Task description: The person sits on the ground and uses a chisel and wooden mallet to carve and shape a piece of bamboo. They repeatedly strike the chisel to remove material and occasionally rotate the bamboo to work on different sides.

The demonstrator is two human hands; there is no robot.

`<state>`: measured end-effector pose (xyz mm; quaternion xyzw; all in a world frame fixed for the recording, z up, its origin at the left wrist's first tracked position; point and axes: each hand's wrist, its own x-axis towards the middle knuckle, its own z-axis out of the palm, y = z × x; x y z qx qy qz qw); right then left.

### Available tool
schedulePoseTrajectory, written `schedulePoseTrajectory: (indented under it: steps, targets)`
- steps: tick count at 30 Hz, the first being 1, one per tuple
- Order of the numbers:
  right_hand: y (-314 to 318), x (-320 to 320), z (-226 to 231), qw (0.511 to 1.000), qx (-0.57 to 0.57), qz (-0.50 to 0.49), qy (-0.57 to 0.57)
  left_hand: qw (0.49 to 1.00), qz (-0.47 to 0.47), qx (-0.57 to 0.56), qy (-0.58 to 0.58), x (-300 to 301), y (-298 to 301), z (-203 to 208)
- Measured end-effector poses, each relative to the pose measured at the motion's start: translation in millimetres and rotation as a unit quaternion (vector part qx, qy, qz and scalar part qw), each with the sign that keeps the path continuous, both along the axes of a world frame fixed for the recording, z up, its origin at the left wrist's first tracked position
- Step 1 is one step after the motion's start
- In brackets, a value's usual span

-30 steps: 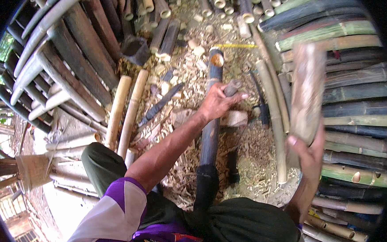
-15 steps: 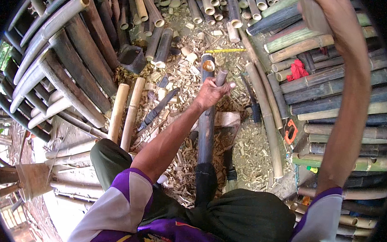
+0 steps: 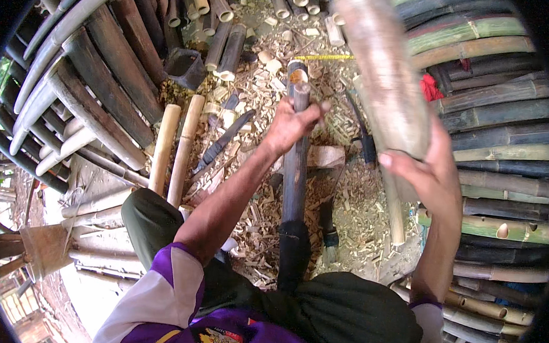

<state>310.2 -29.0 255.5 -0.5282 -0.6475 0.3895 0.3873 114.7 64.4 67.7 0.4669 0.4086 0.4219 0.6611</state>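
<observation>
A dark bamboo pole [image 3: 294,185] runs away from me between my legs, with a pale notch [image 3: 298,75] cut at its far end. My left hand [image 3: 290,127] is closed around a wooden-handled chisel [image 3: 302,96] at the pole, below the notch. The handle's top sticks up past the fingers; the blade is hidden. My right hand [image 3: 436,172] grips a thick wooden mallet [image 3: 387,78], raised to the right of the pole and blurred by motion. The mallet is apart from the chisel.
Wood chips [image 3: 254,195] cover the ground. A sheathed-looking dark knife [image 3: 219,149] lies left, and a curved dark-handled blade [image 3: 366,139] right. Bamboo stacks [image 3: 503,132] line the right, with more poles [image 3: 105,67] left. A yellow measuring tape [image 3: 325,57] lies beyond the pole's end.
My right hand has come down and toward the middle from high at the upper right, bringing the mallet into fuller view. My left hand still holds the chisel, now more upright.
</observation>
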Motion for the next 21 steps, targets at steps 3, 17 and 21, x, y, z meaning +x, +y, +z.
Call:
schedulePoseTrajectory:
  steps: [3,17,21]
  targets:
    - [-25.4,12.1,7.7,0.995,-0.024,-0.085,0.053,0.999,-0.037,0.033,0.001,25.8,-1.5,6.7]
    - [-27.3,44.0,17.9,0.986,-0.005,-0.164,-0.014,0.996,-0.051,0.076,0.020,29.8,3.1,-18.8]
    - [23.0,66.2,63.8,0.959,0.151,-0.239,-0.034,0.996,-0.072,0.042,0.030,51.3,25.3,-17.6]
